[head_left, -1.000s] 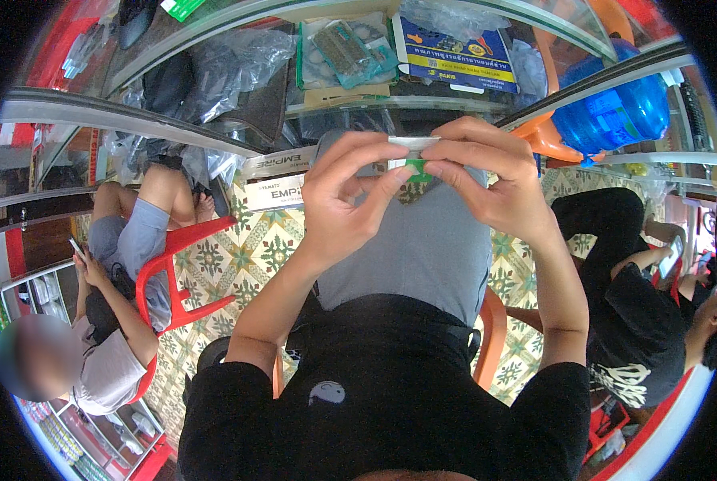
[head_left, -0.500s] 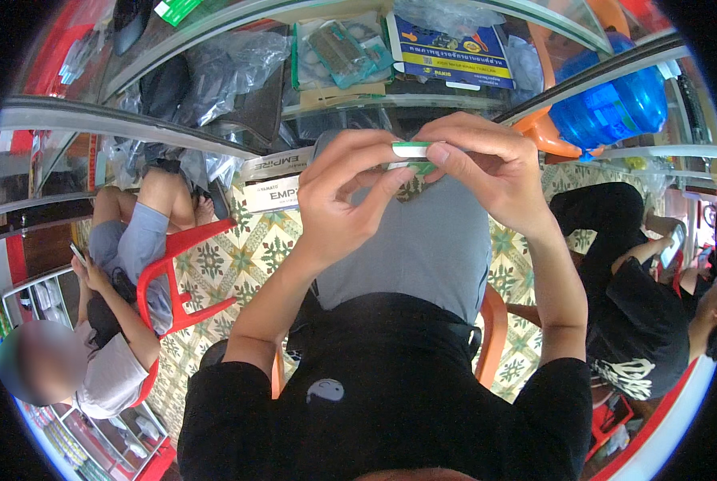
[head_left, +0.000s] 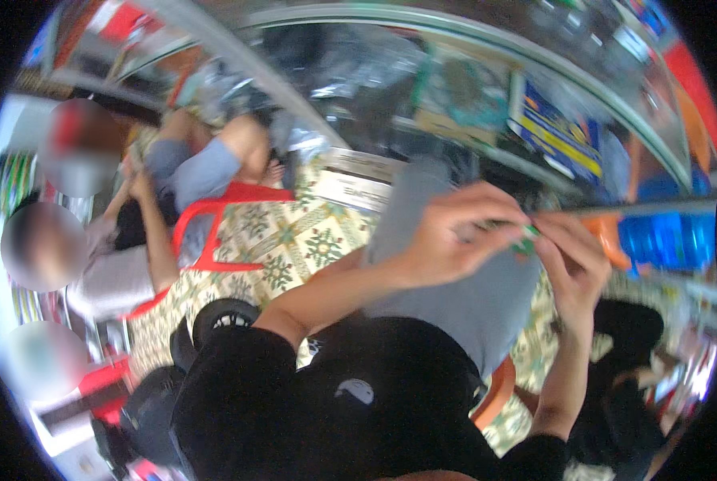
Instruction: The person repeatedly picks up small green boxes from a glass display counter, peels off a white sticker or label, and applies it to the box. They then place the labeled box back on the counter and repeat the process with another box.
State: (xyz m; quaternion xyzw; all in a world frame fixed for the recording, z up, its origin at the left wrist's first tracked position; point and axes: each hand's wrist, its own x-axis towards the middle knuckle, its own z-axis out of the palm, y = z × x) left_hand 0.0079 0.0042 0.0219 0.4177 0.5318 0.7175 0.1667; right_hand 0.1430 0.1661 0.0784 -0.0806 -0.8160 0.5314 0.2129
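A small green-and-white piece [head_left: 528,232], perhaps a little carton, is pinched between my two hands above my grey-clad lap [head_left: 447,289]. My left hand [head_left: 464,234] is closed on its left end with thumb and fingertips. At its right end the fingertips of my right hand [head_left: 573,260] press on it. Fingers cover most of the piece, and motion blur hides its exact kind.
A glass display case [head_left: 358,132] stands ahead, with plastic bags and a blue-yellow box [head_left: 563,132] inside. White cartons [head_left: 354,188] rest near its foot. A person sits on a red chair [head_left: 214,232] at left. A blue water bottle [head_left: 667,240] is at right.
My view has swung left, so my hands and the case appear farther right. My fingers have closed in around the green-and-white piece, so less of it shows.
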